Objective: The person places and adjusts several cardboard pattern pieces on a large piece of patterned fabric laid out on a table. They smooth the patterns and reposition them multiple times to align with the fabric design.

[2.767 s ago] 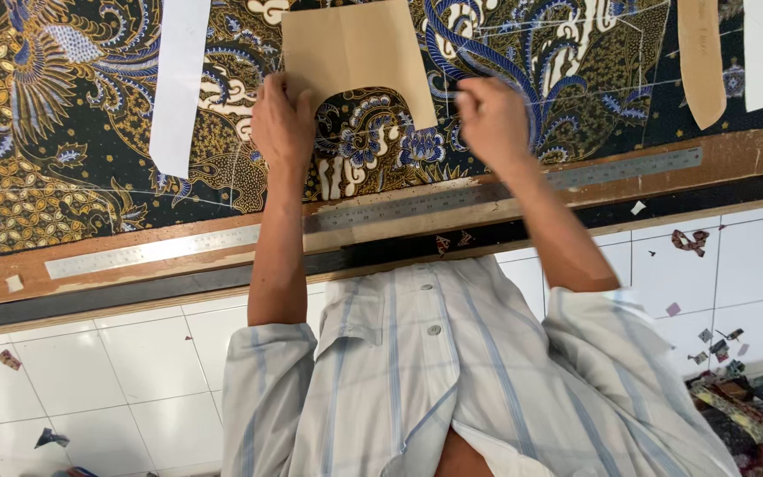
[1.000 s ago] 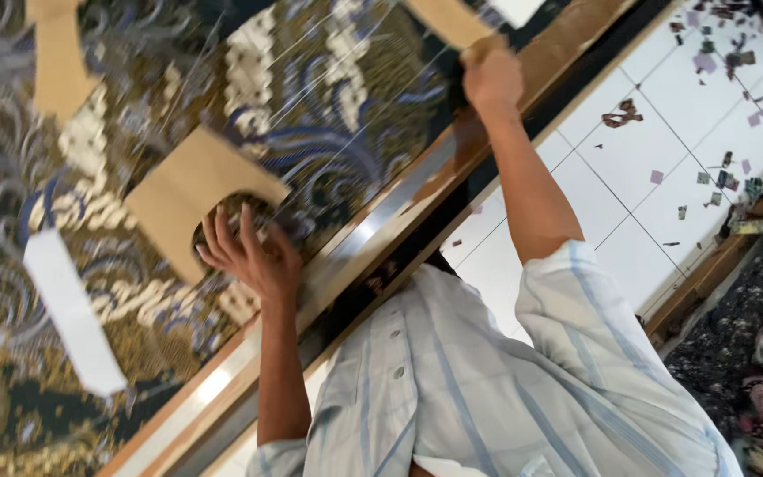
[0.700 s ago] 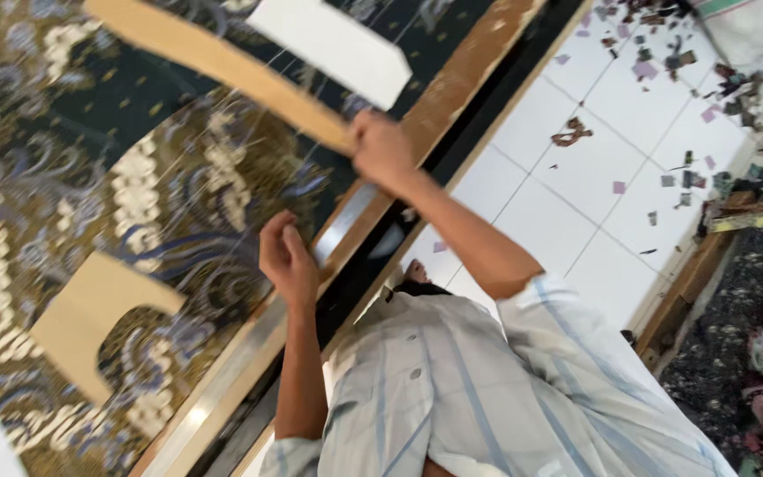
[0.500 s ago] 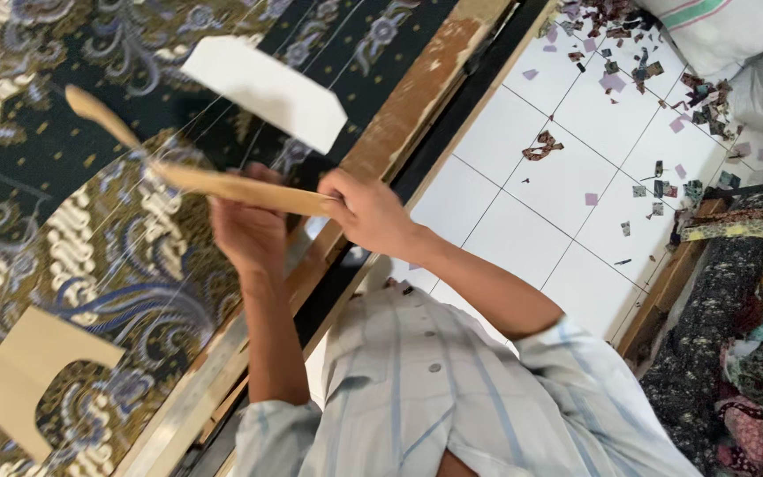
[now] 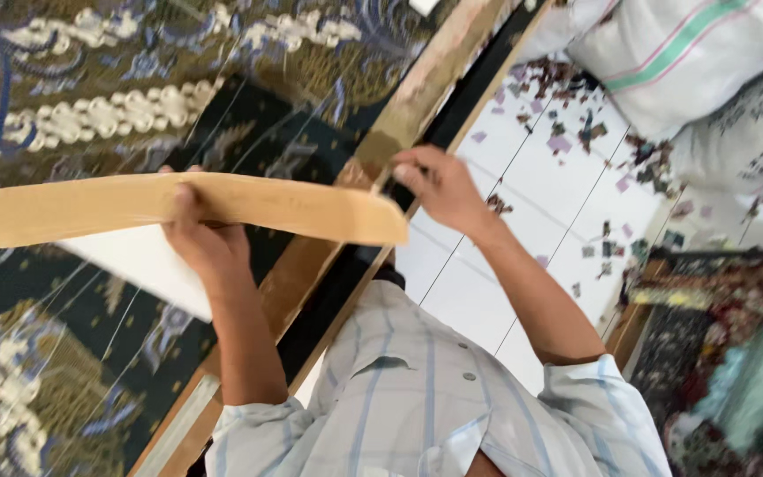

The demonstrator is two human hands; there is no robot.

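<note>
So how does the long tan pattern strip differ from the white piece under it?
The tan strip is long, narrow and held up by the left hand; the white piece is broader, paler, lying flat on the patterned fabric, partly covered. Both look like flat, stiff cut pattern pieces.

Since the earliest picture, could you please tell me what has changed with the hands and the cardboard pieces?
The right hand fetched a long tan cardboard pattern strip from the far side of the table and passed it across; now the left hand grips it, and the right hand has let go and hovers over the wooden table edge. The notched pattern piece both hands pressed earlier was released. The batik cloth stays spread out.
</note>
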